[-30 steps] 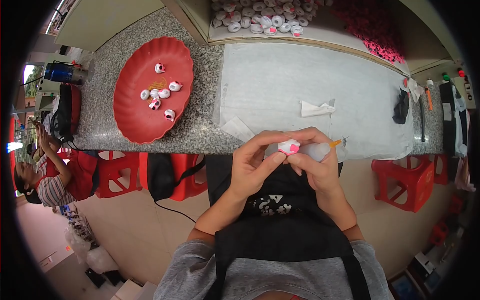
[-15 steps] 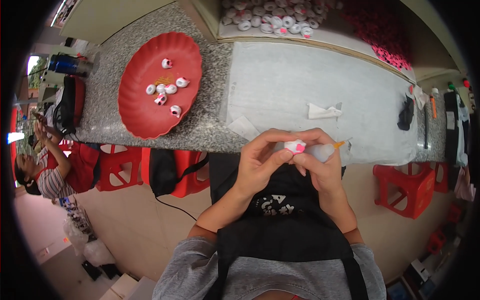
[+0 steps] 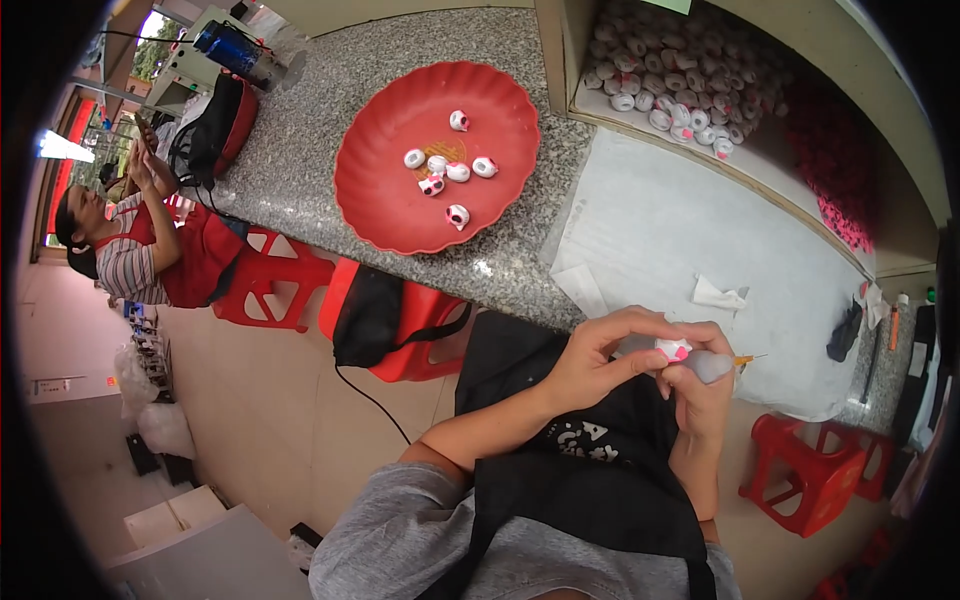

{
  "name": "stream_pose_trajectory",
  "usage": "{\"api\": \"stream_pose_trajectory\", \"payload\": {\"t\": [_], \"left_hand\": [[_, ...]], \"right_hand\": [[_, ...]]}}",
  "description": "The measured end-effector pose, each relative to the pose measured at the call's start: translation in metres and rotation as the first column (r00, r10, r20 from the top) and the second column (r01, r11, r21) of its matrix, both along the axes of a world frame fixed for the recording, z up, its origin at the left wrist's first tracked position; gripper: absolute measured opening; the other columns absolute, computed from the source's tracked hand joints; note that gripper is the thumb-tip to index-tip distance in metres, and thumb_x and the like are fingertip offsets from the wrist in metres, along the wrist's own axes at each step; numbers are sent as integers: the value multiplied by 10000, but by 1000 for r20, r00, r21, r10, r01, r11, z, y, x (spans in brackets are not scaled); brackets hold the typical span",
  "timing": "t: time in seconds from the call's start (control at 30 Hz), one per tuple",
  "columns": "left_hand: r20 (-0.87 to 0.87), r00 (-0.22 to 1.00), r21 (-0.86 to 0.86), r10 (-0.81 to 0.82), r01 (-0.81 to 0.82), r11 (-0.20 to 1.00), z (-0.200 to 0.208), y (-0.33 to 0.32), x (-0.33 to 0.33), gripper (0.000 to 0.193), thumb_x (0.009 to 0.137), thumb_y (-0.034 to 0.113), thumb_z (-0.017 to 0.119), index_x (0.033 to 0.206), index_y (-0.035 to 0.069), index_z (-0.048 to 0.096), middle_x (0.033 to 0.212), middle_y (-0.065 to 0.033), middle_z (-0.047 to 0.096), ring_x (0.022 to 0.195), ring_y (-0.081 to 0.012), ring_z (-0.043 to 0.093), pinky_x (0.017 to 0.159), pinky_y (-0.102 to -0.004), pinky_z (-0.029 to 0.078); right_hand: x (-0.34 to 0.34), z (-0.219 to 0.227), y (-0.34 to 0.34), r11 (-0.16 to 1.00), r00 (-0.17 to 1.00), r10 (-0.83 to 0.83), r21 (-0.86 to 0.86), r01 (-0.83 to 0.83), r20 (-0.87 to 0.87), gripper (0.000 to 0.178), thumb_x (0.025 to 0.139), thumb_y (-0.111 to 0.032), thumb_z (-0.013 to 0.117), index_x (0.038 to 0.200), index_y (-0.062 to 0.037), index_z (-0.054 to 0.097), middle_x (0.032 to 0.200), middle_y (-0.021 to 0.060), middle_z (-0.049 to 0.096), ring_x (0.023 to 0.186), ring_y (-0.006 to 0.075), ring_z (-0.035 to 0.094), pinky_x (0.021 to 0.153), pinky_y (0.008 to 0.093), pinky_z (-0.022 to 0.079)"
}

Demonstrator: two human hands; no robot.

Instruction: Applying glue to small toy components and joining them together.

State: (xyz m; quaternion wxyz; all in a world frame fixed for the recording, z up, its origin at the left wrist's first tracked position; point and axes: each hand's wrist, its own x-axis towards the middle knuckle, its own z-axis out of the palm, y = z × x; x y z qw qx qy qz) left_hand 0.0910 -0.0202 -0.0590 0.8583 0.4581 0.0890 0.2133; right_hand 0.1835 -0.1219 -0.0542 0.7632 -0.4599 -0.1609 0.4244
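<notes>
Both my hands are together over the near edge of the counter. Between the fingertips of my left hand (image 3: 598, 368) is a small white ring-shaped figurine (image 3: 673, 350) with a bright pink patch. My right hand (image 3: 702, 405) is closed round a translucent squeeze bottle (image 3: 711, 367), whose orange needle tip points to the right. The right fingertips also touch the figurine. Part of the bottle is hidden behind the figurine and fingers. A red scalloped plate (image 3: 370, 190) on the left carries several similar white figurines (image 3: 458, 172) with pink and dark marks.
White paper (image 3: 640, 220) covers the counter ahead, with a crumpled tissue (image 3: 718, 293) on it. A shelf at the back holds many white ring pieces (image 3: 690, 85) and pink-and-black pieces (image 3: 835, 165). Red stools (image 3: 800, 470) stand below. Another person (image 3: 150, 230) sits at far left.
The view has swung left, so the plate and counter appear further right. My hands keep hold of the figurine and the bottle, with little change in grip.
</notes>
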Motion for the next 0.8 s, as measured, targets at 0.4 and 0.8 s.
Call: {"api": "stream_pose_trajectory", "payload": {"t": [0.4,0.8], "left_hand": [[115,992,332,44,-80,940,-11,-3,2,210,709,36,576,915,13,543,938,-79,535,904,-165,477,920,-353,256],[11,993,398,118,-112,910,-3,-6,2,211,696,-17,562,905,8,550,908,-82,567,878,-178,505,886,-376,308]], "right_hand": [[1,-1,-8,999,1000,18,40,-18,8,259,623,52,612,843,20,478,720,121,548,509,100,490,382,175,345],[6,1,-10,998,997,65,18,-65,-30,220,648,44,598,848,6,514,728,86,547,576,104,522,408,173,341]]}}
